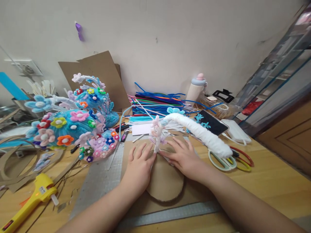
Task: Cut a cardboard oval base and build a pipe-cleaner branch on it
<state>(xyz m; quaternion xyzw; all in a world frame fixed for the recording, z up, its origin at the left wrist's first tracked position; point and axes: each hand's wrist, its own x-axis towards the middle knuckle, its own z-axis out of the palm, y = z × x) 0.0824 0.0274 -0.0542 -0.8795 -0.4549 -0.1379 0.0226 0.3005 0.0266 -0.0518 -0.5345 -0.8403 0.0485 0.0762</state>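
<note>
My left hand (138,168) lies flat on a round cardboard piece (165,184), fingers stretched out toward the foot of a white fuzzy pipe-cleaner arch (194,129). My right hand (183,157) presses flat on the same cardboard on the other side of that foot, fingers spread. The arch stands upright between my fingertips, carries small pink and lilac flowers (156,131) near its base, and curves off to the right, ending above the scissors.
A yellow glue gun (31,197) lies front left. Blue pipe-cleaner hats with coloured flowers (70,124) stand at left. A pile of pipe cleaners (155,103), a bottle (195,89), a phone (212,123) and scissors (230,160) sit behind and right. Cardboard scraps lie at left.
</note>
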